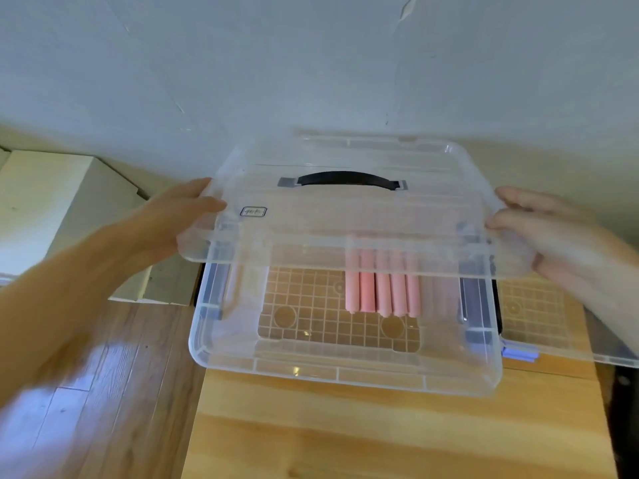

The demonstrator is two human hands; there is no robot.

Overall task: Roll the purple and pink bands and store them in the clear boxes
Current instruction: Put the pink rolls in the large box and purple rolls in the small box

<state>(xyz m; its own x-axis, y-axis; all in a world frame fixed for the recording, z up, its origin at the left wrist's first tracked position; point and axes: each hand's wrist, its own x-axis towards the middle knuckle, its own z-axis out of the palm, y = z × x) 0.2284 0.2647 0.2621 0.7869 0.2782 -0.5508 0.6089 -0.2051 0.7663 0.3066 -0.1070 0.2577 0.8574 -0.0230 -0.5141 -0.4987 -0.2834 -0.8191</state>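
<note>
Clear lid (345, 216) held mid-frame over the clear box (345, 371) on the tabletop (380, 437), left hand (162, 223) and right hand (549, 229) each with a grip on one end. Rolled pink bands (382, 292) inside, upper ends blurred behind the lid. Second box (553, 323) cut off at right edge.

We see a clear see-through lid (345, 216) with a black handle (340, 178) on grey end clips. Clear box (345, 371) below it, square grid pattern on its floor, bluish-grey side latches (479, 305). Pink rolls (382, 292) inside, five side by side. Second clear box (553, 344) at right, same grid, lilac-blue clip (520, 354). Table (380, 437) light yellowish wood with grain. Floor (103, 375) brown wood planks. Wall (311, 63) pale grey-white. Cream boards (52, 202) at left.
</note>
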